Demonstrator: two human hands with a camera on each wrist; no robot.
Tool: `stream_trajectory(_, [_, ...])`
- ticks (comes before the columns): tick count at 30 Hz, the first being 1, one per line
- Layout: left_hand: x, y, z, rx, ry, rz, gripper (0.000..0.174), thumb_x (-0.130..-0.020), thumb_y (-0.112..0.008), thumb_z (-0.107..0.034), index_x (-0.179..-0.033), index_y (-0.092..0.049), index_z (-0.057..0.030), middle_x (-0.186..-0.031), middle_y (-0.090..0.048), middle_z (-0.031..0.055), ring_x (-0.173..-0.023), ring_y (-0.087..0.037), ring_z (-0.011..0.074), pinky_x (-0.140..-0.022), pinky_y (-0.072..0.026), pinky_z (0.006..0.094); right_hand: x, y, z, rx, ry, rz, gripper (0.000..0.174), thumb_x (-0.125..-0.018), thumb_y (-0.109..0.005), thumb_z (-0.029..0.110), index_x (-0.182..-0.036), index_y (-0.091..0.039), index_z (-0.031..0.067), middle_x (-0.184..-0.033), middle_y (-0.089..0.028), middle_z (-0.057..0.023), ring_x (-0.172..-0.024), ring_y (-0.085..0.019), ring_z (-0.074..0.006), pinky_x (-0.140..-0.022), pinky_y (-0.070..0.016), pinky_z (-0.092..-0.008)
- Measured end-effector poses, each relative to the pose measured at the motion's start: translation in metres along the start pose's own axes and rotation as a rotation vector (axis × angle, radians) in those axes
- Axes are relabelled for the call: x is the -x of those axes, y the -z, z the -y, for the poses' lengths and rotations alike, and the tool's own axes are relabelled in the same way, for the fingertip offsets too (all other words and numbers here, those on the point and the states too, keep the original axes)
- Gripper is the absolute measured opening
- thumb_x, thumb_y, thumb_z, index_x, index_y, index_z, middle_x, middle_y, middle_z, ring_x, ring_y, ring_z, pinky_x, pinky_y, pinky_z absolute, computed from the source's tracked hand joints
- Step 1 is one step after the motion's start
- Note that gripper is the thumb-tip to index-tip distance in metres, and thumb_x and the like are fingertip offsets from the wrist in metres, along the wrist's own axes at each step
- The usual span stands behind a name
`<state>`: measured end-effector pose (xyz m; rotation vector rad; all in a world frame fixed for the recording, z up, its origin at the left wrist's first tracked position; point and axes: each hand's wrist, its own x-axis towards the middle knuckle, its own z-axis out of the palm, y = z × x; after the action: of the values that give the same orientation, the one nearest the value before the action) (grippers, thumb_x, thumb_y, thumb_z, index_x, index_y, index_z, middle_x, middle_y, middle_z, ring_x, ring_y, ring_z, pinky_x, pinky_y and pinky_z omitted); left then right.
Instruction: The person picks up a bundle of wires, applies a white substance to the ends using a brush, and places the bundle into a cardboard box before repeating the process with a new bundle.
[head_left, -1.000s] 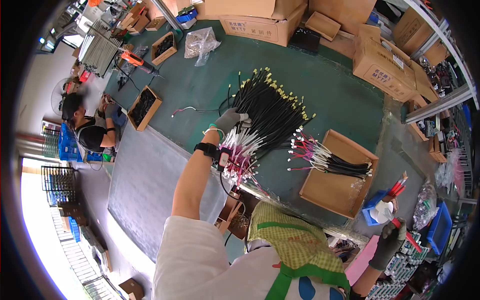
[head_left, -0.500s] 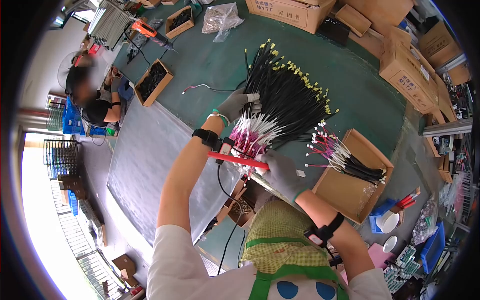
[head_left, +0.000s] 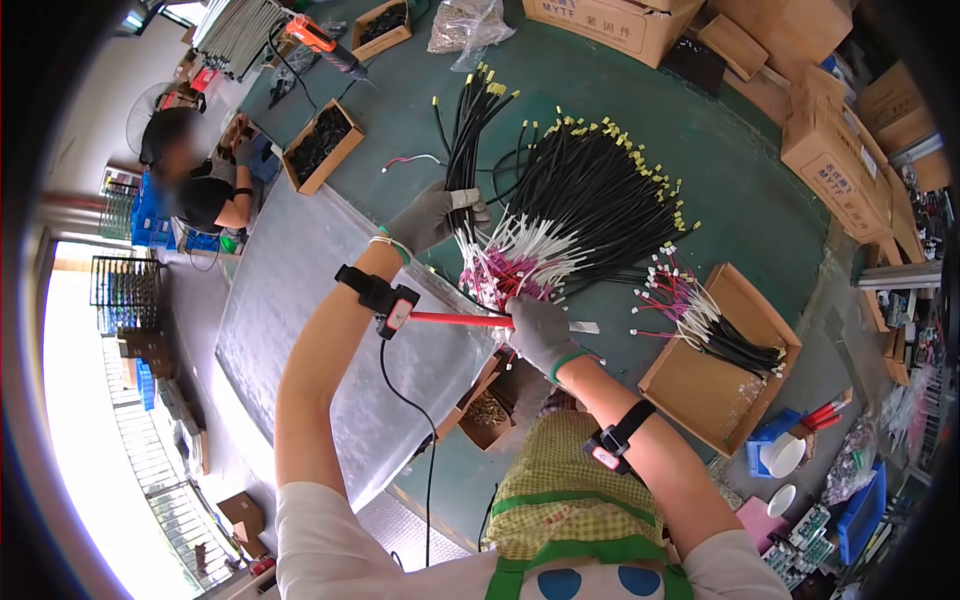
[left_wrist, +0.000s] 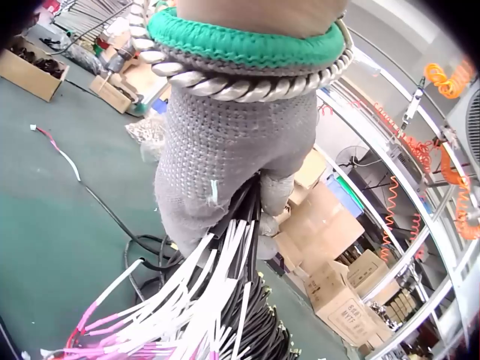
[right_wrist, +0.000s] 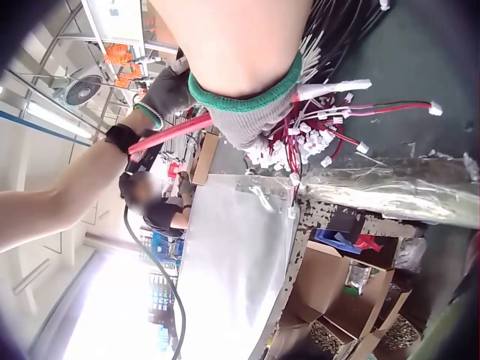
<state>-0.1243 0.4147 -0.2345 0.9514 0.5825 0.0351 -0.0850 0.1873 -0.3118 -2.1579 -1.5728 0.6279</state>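
My gloved left hand (head_left: 430, 218) grips a bundle of black cables (head_left: 463, 145) around its middle, its yellow-tipped ends fanned upward. White sleeves and pink and red wires (left_wrist: 202, 300) spill out below the fist in the left wrist view. Right beside it lies a big fan of black cables (head_left: 590, 185), with white connectors bunched at the near end. My gloved right hand (head_left: 542, 335) holds a slim red-handled tool (head_left: 460, 319) sideways over those connectors. Its pale flat tip (right_wrist: 334, 88) sticks out past the hand on the other side.
A shallow cardboard tray (head_left: 672, 402) holding more cables (head_left: 715, 335) stands to the right. A box (head_left: 332, 176) of black parts and an orange power screwdriver (head_left: 318, 38) lie at the back left. Another person (head_left: 205, 200) works beyond the grey table surface (head_left: 300, 330).
The right hand has come in from the far right with the red-handled tool to the connectors. My left hand has gripped a bundle and drawn it leftward, away from the large fan.
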Motion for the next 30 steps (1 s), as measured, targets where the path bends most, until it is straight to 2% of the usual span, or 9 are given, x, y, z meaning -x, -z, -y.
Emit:
stream_trajectory(9, [0.048, -0.019, -0.004, -0.139, -0.165, 0.127, 0.022, -0.082, -0.06, -0.017, -0.094, -0.048, -0.0051, -0.089, -0.055, 0.0071, -0.09, -0.055, 0.0204, -0.087, -0.0425, 0.0361, 0.063, 0.059, -0.02, -0.182, 0.371, -0.1, 0.027, -0.066, -0.061, 0.006, -0.093, -0.059, 0.0089, -0.082, -0.059, -0.0077, -0.071, -0.059, -0.0261, -0.059, -0.0467, -0.0356])
stream_trajectory(12, [0.067, -0.046, 0.002, -0.135, -0.254, 0.164, 0.024, -0.081, -0.062, -0.02, -0.096, -0.049, -0.0058, -0.093, -0.056, 0.0064, -0.093, -0.055, 0.0199, -0.091, -0.0402, 0.0362, 0.078, 0.085, -0.031, -0.525, 0.307, -0.331, 0.029, -0.071, -0.06, 0.006, -0.099, -0.06, 0.0081, -0.083, -0.06, -0.0064, -0.068, -0.059, -0.0206, -0.057, -0.0456, -0.0311])
stream_trajectory(14, [0.07, -0.052, 0.016, -0.158, -0.288, 0.13, 0.022, -0.082, -0.06, -0.021, -0.095, -0.049, -0.0062, -0.091, -0.056, 0.0051, -0.091, -0.055, 0.018, -0.088, -0.0414, 0.0351, 0.078, 0.103, -0.028, -0.9, 0.009, -0.328, 0.026, -0.075, -0.057, 0.006, -0.101, -0.059, 0.0066, -0.082, -0.061, -0.0057, -0.063, -0.056, -0.0154, -0.054, -0.0431, -0.0274])
stream_trajectory(16, [0.059, -0.047, 0.029, -0.671, -0.14, -0.187, 0.02, -0.084, -0.058, -0.022, -0.094, -0.05, -0.0063, -0.086, -0.055, 0.0036, -0.085, -0.055, 0.0159, -0.082, -0.0433, 0.0352, 0.081, 0.115, -0.024, -1.14, -0.209, -0.296, 0.023, -0.079, -0.056, 0.008, -0.102, -0.059, 0.0052, -0.081, -0.061, -0.0049, -0.059, -0.053, -0.0106, -0.052, -0.0403, -0.0241])
stream_trajectory(20, [0.047, -0.039, 0.029, 0.201, -0.435, -0.021, 0.02, -0.086, -0.055, -0.023, -0.093, -0.049, -0.0058, -0.075, -0.048, 0.0008, -0.067, -0.049, 0.0122, -0.073, -0.0443, 0.0318, 0.069, 0.14, -0.009, -1.296, -0.329, -0.337, 0.025, -0.084, -0.056, 0.018, -0.102, -0.057, 0.0005, -0.077, -0.06, -0.0053, -0.05, -0.045, -0.0033, -0.04, -0.0293, -0.0168])
stream_trajectory(21, [0.044, -0.036, 0.028, 0.098, -0.411, -0.138, 0.018, -0.086, -0.055, -0.023, -0.09, -0.049, -0.0066, -0.073, -0.046, -0.0001, -0.064, -0.046, 0.0102, -0.069, -0.044, 0.0307, 0.066, 0.141, -0.008, -1.322, -0.349, -0.327, 0.025, -0.084, -0.056, 0.019, -0.102, -0.057, 0.0008, -0.077, -0.06, -0.0053, -0.049, -0.044, -0.0033, -0.039, -0.0289, -0.0171])
stream_trajectory(26, [0.045, -0.018, 0.004, 0.257, -0.436, 0.148, 0.019, -0.083, -0.058, -0.025, -0.081, -0.046, -0.0096, -0.069, -0.04, -0.0027, -0.059, -0.041, 0.0086, -0.065, -0.0416, 0.028, 0.047, 0.162, -0.015, -1.526, -0.256, -0.414, 0.029, -0.085, -0.055, 0.022, -0.103, -0.054, -0.0001, -0.076, -0.056, -0.0049, -0.045, -0.038, -0.0031, -0.038, -0.0272, -0.0178])
stream_trajectory(28, [0.042, -0.025, -0.001, -0.065, -0.228, 0.035, 0.02, -0.082, -0.059, -0.025, -0.077, -0.045, -0.0109, -0.066, -0.037, -0.0036, -0.056, -0.039, 0.0088, -0.067, -0.0418, 0.0282, 0.038, 0.164, -0.013, -1.275, -0.316, -0.256, 0.023, -0.084, -0.056, 0.02, -0.097, -0.058, 0.0016, -0.073, -0.057, -0.0039, -0.046, -0.04, -0.0026, -0.038, -0.0287, -0.0173])
stream_trajectory(30, [0.044, -0.033, -0.009, 0.237, -0.454, 0.34, 0.022, -0.083, -0.058, -0.025, -0.074, -0.043, -0.0117, -0.063, -0.036, -0.0037, -0.054, -0.039, 0.0088, -0.068, -0.0426, 0.0286, 0.032, 0.171, -0.017, -1.388, -0.317, -0.236, 0.022, -0.084, -0.056, 0.021, -0.095, -0.058, 0.0018, -0.072, -0.057, -0.0034, -0.047, -0.04, -0.0021, -0.038, -0.0288, -0.0173])
